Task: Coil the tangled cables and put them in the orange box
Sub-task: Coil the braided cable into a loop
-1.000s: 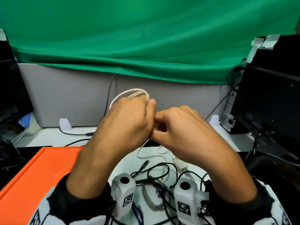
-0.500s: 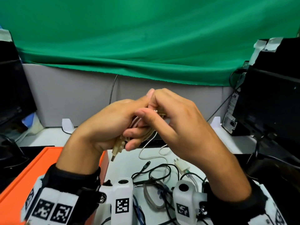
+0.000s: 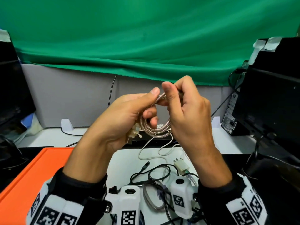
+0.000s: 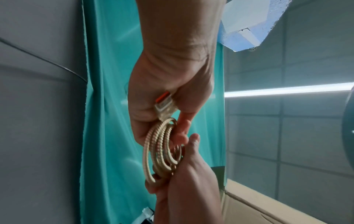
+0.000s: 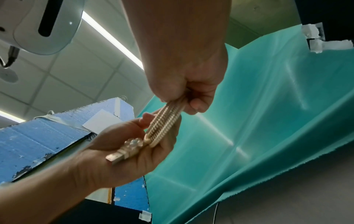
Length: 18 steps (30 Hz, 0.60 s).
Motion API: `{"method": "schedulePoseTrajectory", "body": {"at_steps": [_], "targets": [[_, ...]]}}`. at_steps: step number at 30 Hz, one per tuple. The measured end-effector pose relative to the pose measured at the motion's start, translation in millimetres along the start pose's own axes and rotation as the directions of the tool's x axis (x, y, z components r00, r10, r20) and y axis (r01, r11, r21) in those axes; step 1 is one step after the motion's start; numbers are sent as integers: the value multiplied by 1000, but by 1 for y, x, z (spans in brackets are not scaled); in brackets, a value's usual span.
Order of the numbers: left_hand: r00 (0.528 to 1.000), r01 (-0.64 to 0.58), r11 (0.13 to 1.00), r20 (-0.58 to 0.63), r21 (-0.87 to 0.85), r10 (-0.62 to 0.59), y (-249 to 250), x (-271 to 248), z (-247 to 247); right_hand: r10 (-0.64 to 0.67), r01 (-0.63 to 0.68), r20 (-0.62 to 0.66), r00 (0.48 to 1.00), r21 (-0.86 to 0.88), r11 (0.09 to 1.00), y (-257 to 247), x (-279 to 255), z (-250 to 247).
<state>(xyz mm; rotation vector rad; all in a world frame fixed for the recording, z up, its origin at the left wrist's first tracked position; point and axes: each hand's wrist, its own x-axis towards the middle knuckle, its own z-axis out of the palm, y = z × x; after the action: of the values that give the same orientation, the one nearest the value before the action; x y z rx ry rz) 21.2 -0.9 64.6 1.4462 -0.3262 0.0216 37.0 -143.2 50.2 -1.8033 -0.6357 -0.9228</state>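
Note:
A rose-gold braided cable (image 3: 155,131) is wound into a small coil of several loops, held in the air between both hands. My left hand (image 3: 146,103) grips the coil's left side, and the cable's USB plug (image 3: 132,135) sticks out below the palm. My right hand (image 3: 186,103) pinches the coil's top right between thumb and fingers. The left wrist view shows the coil (image 4: 161,151) and plug (image 4: 164,106); the right wrist view shows the same loops (image 5: 164,121) edge-on. The orange box (image 3: 32,172) lies open at lower left. Tangled black cables (image 3: 152,174) lie on the white table below the hands.
A thin white cable (image 3: 155,151) and a white plug adapter (image 3: 181,164) lie among the tangle. Black computer cases stand at right (image 3: 267,103) and left (image 3: 11,95). A grey partition (image 3: 73,98) and green cloth (image 3: 146,38) close off the back.
The left hand has turned palm-up and dropped a little. The coil, which stood above the left hand, now hangs between both hands, and the right hand's grip has shifted to its top.

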Motion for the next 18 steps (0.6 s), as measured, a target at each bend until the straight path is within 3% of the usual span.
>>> {"method": "schedulePoseTrajectory", "body": {"at_steps": [3,6,11,13,15,18], "targets": [[996,-64,993,-55,95,69,0,0,7,49,-49,-1,999,19,999,1,2,-4],[992,-63,979,-92,196,82,2,0,4,83,-88,106,991,49,995,1,3,-6],[977,-71,987,-189,141,98,3,1,-6,-56,44,271,961,49,998,5,7,-14],[962,-110,990,-243,86,128,2,3,-8,-91,101,353,931,-11,995,7,9,-22],[934,-147,980,-307,135,182,-1,6,-6,-36,89,470,882,-90,992,4,11,-32],[859,-196,944,-417,265,296,-5,10,-4,69,58,642,764,-175,983,-4,12,-48]]}}
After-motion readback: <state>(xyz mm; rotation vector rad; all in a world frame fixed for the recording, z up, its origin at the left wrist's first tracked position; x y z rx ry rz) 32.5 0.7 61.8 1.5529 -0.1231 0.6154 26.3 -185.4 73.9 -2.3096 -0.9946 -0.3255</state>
